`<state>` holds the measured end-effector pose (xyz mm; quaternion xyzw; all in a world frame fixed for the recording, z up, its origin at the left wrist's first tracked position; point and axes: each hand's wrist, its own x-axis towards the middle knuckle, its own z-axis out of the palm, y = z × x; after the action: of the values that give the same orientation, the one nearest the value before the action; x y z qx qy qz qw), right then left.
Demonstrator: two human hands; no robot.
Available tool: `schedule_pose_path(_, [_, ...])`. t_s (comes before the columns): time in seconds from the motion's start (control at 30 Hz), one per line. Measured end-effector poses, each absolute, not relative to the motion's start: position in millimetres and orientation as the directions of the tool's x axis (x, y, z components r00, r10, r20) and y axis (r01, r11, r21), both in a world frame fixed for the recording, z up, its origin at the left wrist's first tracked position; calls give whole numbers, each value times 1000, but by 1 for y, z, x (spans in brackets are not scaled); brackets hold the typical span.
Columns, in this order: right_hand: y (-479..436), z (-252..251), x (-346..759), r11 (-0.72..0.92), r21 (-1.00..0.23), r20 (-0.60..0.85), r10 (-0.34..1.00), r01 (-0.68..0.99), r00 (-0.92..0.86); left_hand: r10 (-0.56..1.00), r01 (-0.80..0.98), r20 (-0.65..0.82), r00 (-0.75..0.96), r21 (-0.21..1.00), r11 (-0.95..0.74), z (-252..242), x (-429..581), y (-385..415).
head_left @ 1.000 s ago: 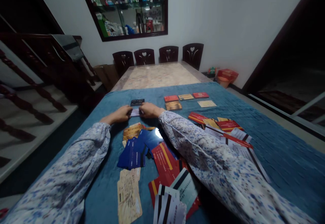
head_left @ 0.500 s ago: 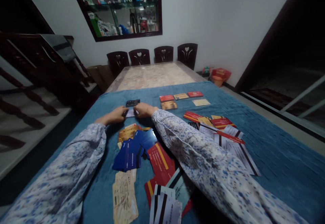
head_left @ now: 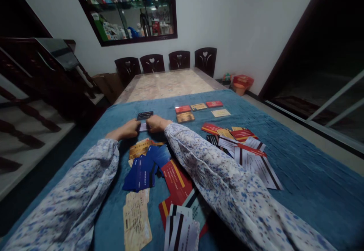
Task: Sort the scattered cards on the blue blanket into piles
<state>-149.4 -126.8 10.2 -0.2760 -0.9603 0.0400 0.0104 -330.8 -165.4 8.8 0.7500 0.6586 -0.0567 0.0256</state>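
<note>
The person's left hand and right hand meet over the far left part of a blue cloth spread on the table; between them lies a white card, the left fingers closed on its left end and the right fingers closed on its right end; just beyond it, near the right fingertips, is a black card; to the right of the hands, well apart from them, sit a red card with a gold card just on its near side, then a yellow card and another red card further right, with a cream card nearer the person than those two; between the forearms, gold cards, blue cards and red cards overlap in a loose spread; closer in, beige cards lie to the left and white cards with dark stripes rest over the red ones; right of the right sleeve, which hides part of the spread, is a mixed pile of red, yellow, black and white cards; four chairs stand along the table's far end, below a cabinet of bottles and boxes
</note>
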Motion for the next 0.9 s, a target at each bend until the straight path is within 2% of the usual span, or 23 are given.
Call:
schedule_pose_path(0.4, [-130,10,-149,827,-87,-21,556,556,-831,987,992,-112,114,-38,-119,5,-333,-168])
schedule_pose_path(0.77, [-135,14,-141,832,-35,0,553,553,-833,990,990,-107,87,-103,-99,-1,-332,-167])
schedule_pose_path(0.9, [-137,16,-135,837,-21,21,547,546,-837,993,991,-75,96,-90,-103,-2,-334,-169])
